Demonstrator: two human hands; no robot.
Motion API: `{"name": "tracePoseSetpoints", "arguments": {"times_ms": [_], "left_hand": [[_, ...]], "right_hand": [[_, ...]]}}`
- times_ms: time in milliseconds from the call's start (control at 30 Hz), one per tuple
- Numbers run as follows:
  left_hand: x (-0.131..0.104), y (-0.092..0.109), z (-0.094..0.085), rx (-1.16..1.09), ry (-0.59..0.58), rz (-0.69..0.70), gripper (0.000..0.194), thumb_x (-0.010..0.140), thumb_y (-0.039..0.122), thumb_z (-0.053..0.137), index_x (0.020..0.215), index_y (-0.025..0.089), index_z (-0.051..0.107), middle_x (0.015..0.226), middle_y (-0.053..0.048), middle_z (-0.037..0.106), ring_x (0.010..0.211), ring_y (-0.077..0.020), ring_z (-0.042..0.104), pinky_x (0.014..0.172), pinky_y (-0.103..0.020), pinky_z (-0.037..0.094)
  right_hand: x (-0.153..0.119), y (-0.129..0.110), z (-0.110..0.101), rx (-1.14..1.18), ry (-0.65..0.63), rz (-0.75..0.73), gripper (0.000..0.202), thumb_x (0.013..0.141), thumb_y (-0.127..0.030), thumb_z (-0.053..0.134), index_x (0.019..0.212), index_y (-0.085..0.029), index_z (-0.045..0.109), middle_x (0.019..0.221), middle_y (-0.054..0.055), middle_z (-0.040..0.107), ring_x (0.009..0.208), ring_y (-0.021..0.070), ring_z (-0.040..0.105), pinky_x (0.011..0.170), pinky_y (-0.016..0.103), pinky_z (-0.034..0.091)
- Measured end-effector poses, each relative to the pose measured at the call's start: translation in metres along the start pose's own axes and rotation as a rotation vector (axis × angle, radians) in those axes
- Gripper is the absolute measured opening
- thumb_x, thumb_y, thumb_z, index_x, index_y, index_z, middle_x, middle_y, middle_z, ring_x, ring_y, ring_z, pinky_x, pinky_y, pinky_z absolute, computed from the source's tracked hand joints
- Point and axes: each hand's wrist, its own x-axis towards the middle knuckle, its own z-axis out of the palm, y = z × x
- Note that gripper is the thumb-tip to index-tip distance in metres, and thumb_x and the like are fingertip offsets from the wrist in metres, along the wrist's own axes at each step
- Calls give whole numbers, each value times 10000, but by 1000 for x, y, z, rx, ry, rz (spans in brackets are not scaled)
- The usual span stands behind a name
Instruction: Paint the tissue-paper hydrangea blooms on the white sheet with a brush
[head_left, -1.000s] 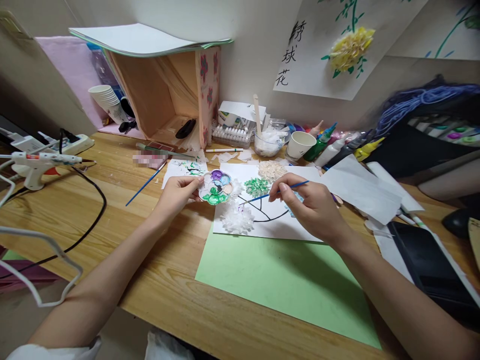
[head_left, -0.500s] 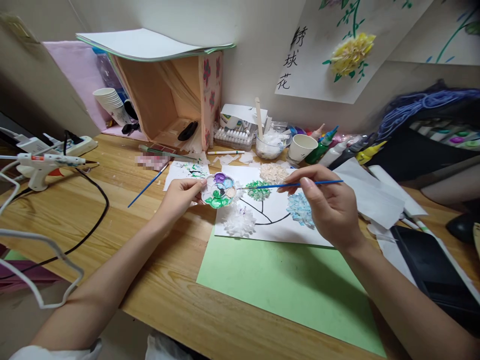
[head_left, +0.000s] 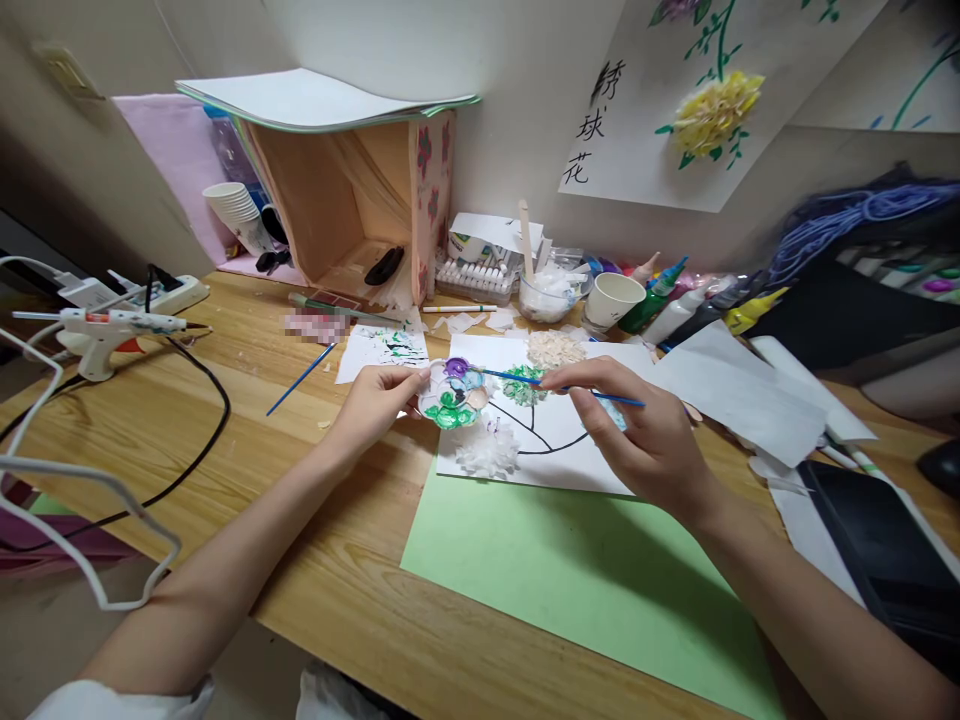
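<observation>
My left hand (head_left: 386, 405) pinches the edge of a small flower-shaped paint palette (head_left: 459, 397) with purple, green, pale blue and peach paint in its wells. A thin blue paintbrush (head_left: 570, 387) is gripped by my right hand (head_left: 637, 425); its tip is at the purple well. Below both lies a white sheet (head_left: 562, 473) with black drawn stems and textured flower heads. These are a white flower (head_left: 487, 449), a green flower (head_left: 523, 384), a peach flower (head_left: 555, 348) and a light blue one, mostly hidden behind my right hand. Green paper (head_left: 555, 570) lies under the sheet.
At the left are a glue gun (head_left: 105, 335) with cables and a second blue brush (head_left: 300, 380). Behind stand a box (head_left: 435, 200), a paper cup (head_left: 613, 300), a bowl (head_left: 551, 295) and paint bottles (head_left: 660, 295). A black phone-like slab (head_left: 877, 530) lies right.
The brush tip has moved from just right of the palette onto its purple well. My right hand has shifted left and lower, covering more of the blue flower. The whole view has shifted slightly.
</observation>
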Motion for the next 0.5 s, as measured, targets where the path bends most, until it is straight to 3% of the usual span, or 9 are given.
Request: {"name": "tracePoseSetpoints", "arguments": {"times_ms": [200,400,500], "left_hand": [[-1,0,1,7,4,-1,360,724,474,660,609,133,666,525,5,564,499,-114,528,516,-213,428],[4,-2,-3,-32,43,-16,355,684,487,692,622,137,686,524,4,573,494,-113,531,506,-212,448],[6,0,-4,-54,117,-65,365,625,501,728,635,137,701,521,1,590,485,-118,538,503,-222,464]], "right_hand": [[0,-2,-2,21,-15,-3,188,904,-180,461,980,-218,628,903,50,686,851,178,637,750,314,497],[-20,4,11,382,371,197,251,935,-263,414,1020,-254,650,979,54,659,904,192,639,756,342,532],[-44,12,19,435,415,346,174,910,-238,484,968,-239,649,926,40,650,869,174,641,731,326,530]]}}
